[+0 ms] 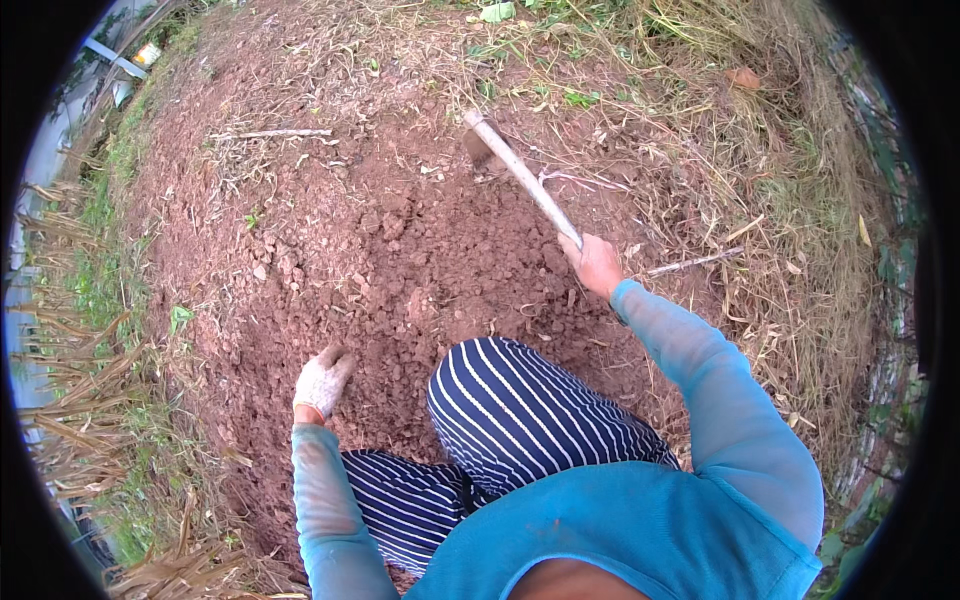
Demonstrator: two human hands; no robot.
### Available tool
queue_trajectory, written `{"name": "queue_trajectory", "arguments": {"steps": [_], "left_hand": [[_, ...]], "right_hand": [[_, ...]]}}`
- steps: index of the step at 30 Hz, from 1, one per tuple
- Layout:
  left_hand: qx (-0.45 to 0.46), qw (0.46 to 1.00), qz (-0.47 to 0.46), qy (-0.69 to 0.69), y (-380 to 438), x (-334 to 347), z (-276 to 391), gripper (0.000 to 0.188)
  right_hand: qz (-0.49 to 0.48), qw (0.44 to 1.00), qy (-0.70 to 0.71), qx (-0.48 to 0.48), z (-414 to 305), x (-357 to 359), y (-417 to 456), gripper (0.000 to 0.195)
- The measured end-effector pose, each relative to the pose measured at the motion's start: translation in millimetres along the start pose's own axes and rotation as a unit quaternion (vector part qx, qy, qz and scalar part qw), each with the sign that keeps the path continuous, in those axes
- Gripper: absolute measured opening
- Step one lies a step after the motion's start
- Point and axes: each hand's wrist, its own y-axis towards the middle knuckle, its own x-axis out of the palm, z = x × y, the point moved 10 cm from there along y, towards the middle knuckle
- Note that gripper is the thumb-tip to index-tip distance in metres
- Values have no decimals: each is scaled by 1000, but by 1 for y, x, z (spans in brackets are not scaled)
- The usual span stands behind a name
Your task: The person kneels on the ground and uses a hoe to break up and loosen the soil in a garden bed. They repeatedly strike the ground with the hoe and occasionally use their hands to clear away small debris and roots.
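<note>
My bare right hand (595, 262) grips the lower end of a pale wooden hoe handle (529, 180), which slants up and left away from me. At its far end the dark metal hoe blade (478, 150) rests at the soil, partly hidden by the handle. My left hand (325, 381), in a white knit glove with soiled fingers, hangs low over the crumbly reddish soil (397, 300), left of my knees. Its fingers are slightly curled; whether they hold or touch anything cannot be told.
My knees in striped trousers (525, 412) are bent at the soil's near edge. Dry stalks and grass (795, 187) lie along the right, dry corn-like leaves (82, 405) along the left. Sticks (274, 134) and a pinkish strip (585, 180) lie on the ground.
</note>
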Motion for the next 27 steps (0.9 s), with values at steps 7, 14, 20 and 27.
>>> {"name": "queue_trajectory", "arguments": {"steps": [7, 14, 20, 27], "left_hand": [[45, 998, -3, 54, -3, -7, -3, 30], [64, 998, 20, -13, -10, -6, 5, 21], [-43, 994, 11, -98, -25, -10, -4, 24], [-115, 985, -6, -128, -31, -9, 2, 23]], "right_hand": [[-160, 983, 91, -12, -32, 17, -92, 58], [-36, 995, 22, -85, -81, -21, 12, 55], [-24, 995, -99, -18, -37, -27, 150, 65], [51, 972, -168, 158, 154, -143, 113, 62]]}}
